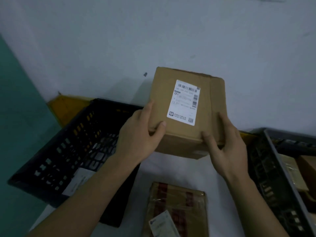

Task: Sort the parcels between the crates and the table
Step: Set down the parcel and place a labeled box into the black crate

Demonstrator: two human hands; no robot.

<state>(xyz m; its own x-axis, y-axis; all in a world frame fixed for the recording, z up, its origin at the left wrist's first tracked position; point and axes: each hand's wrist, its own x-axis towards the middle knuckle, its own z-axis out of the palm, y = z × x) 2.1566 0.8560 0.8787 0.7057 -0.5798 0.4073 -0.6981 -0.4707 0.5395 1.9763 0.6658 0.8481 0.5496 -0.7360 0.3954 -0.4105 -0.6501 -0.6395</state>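
both forearms reach forward from the bottom edge. the left hand (pixel 136 134) grips the cardboard box (pixel 186 106) at its 8 o'clock corner, thumb laid on the top face, fingers wrapped round the left side. the right hand (pixel 227 144) clamps the 4 o'clock corner, thumb on the near edge, fingers up the right side. the box is held above the white desk (pixel 184 170), tilted toward the camera. its white shipping label (pixel 185 102) carries a barcode and small print too blurred to read. a black crate (pixel 56 151) sits at 9 o'clock, a grey crate (pixel 282 168) at 3 o'clock. a taped parcel (pixel 177 207) lies on the desk at 6 o'clock, its red print unreadable.
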